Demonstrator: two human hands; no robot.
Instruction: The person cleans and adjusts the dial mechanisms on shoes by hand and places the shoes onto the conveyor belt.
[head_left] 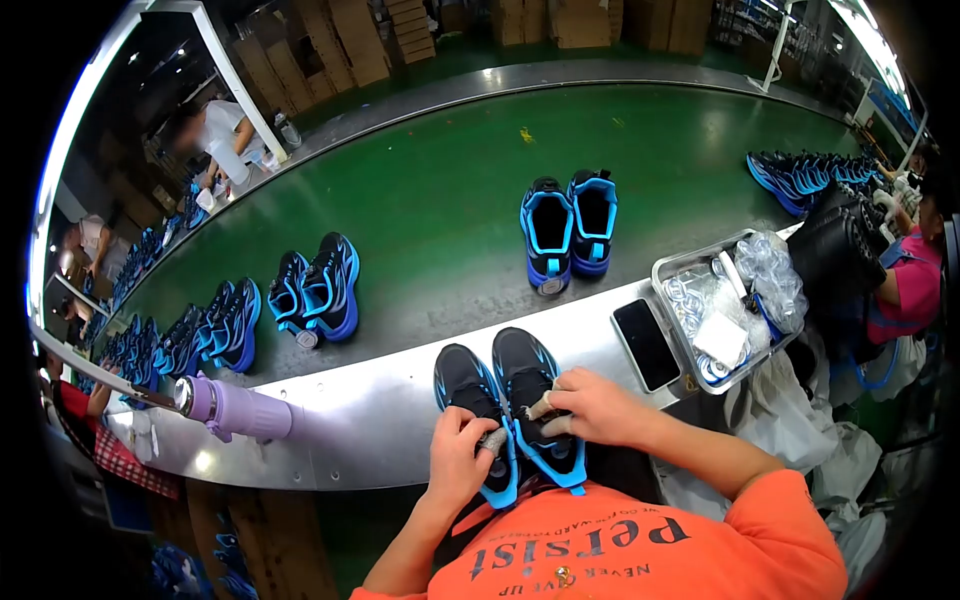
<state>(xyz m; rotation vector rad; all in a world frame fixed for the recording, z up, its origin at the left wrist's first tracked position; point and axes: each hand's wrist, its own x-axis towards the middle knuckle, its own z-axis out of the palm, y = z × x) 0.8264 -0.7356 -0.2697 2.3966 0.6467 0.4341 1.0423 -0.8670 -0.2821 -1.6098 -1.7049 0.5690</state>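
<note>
A pair of black sneakers with blue trim lies side by side at the metal edge close to my body, toes pointing away. My left hand [462,452] has its fingers closed at the lace and tongue area of the left sneaker [462,375]. Bent over the right sneaker [522,362], my right hand [592,405] pinches around its tongue and laces. Pale covers wrap some fingertips on both hands. What exactly lies between the fingers is partly hidden.
A black phone [646,345] lies right of the sneakers, beside a tray [664,268] of round stickers and plastic. Another sneaker pair [567,225] stands on the green belt [430,200]. More sneakers [320,290] line the left; a purple bottle [240,408] lies on the metal edge. Co-workers sit both sides.
</note>
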